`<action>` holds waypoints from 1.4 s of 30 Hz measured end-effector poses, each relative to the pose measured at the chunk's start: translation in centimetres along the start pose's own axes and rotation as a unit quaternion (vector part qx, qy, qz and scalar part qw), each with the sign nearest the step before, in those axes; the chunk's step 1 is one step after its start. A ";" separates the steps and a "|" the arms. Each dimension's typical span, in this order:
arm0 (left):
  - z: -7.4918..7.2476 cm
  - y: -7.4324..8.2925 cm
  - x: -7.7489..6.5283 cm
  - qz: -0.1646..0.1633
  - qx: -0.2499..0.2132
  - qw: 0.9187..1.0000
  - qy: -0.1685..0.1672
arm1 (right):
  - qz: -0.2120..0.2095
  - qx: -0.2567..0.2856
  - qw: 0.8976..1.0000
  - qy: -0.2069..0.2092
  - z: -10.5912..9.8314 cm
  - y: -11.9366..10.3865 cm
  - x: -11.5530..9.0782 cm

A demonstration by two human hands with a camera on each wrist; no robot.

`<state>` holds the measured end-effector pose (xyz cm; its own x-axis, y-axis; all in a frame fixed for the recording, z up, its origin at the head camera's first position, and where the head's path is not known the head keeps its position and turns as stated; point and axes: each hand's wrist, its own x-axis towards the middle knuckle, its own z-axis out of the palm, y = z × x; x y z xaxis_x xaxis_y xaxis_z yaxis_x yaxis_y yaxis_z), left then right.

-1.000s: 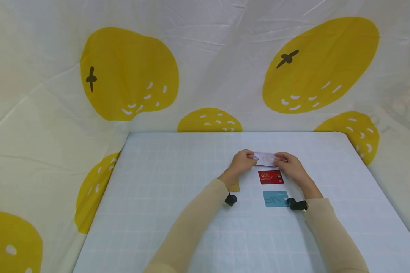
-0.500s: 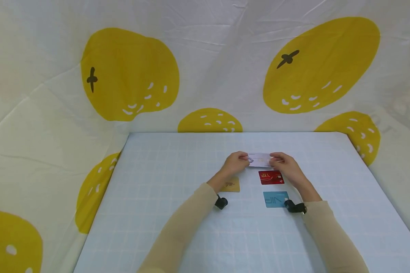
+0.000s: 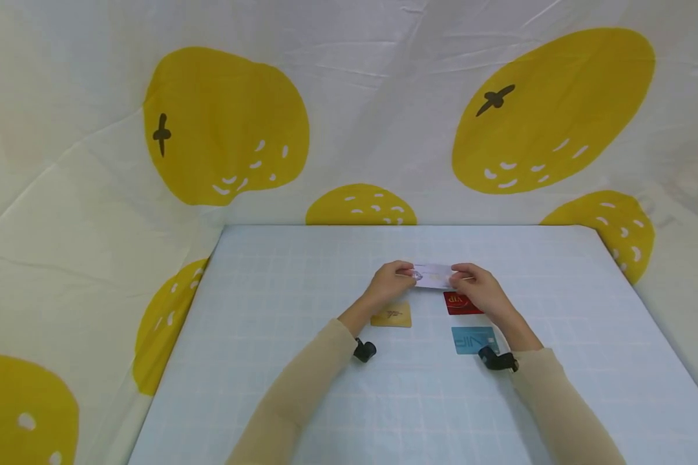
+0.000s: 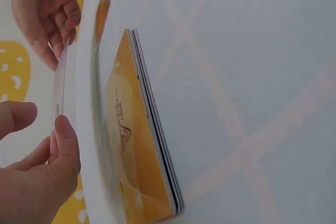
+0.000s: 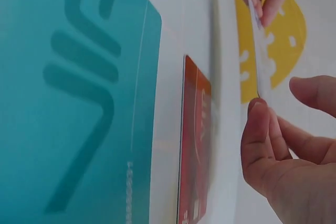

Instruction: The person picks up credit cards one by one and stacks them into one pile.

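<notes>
Both hands hold one pale lilac card by its short ends, above the far half of the table. My left hand pinches the left end, and my right hand pinches the right end. The wrist views show this card nearly edge-on between the two sets of fingertips. Below the left hand lies a gold card, which tops a small stack in the left wrist view. A red VIP card lies under the right hand, partly covered by it. Nearer me is a blue VIP card.
The table wears a pale blue checked cloth. Behind it hangs a white sheet printed with large yellow fruit. Small black cameras sit on the left wrist and right wrist; the right one overlaps the blue card.
Both hands have shifted left with the lilac card, still holding its ends. The gold card, earlier mostly behind the left wrist, now shows almost whole, while the right hand covers part of the red card.
</notes>
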<state>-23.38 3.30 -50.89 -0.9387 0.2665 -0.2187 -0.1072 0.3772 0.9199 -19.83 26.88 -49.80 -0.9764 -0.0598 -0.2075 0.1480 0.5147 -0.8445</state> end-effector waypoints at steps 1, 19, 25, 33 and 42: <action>-0.2 -0.1 -0.2 0.004 0.000 1.000 -0.002 | -0.001 0.001 1.000 -0.001 0.2 -0.1 -0.1; -4.0 -3.0 -3.0 0.028 0.026 0.999 -0.014 | -0.011 0.025 0.999 -0.025 3.9 -1.5 -0.8; -5.2 -3.5 -4.2 0.051 0.016 0.998 -0.012 | -0.028 0.054 0.997 -0.044 5.0 -1.4 -0.8; -6.2 -4.2 -5.2 0.060 0.014 0.998 -0.017 | -0.044 0.078 0.994 -0.055 5.9 -1.9 -1.3; -6.9 -5.0 -6.5 0.062 0.037 0.997 -0.021 | -0.028 0.063 0.996 -0.064 6.8 -2.4 -2.2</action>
<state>-19.01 -6.43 -51.86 -0.9286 0.3511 -0.1196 0.0346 0.4031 0.9145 -17.00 19.94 -50.73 -0.9567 -0.1986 -0.2126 0.1197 0.3973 -0.9098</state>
